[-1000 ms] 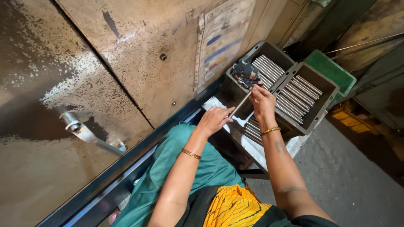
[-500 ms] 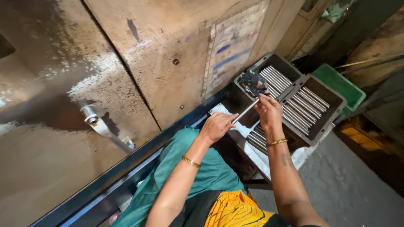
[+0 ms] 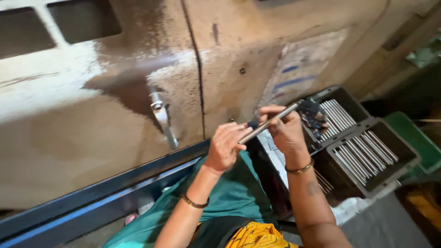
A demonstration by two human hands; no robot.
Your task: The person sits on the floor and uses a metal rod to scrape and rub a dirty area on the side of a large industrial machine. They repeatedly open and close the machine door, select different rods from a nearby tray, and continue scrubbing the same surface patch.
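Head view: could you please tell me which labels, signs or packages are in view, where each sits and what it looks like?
Label: stuck on the beige machine panel, above the right hand; tall pale rectangle, worn and dusty, with blue and reddish bars.
Trays: right of the hands, two dark open boxes side by side, filled with rows of metal rods.
Green crate: far right, behind the trays; only partly visible.
No screens in view.
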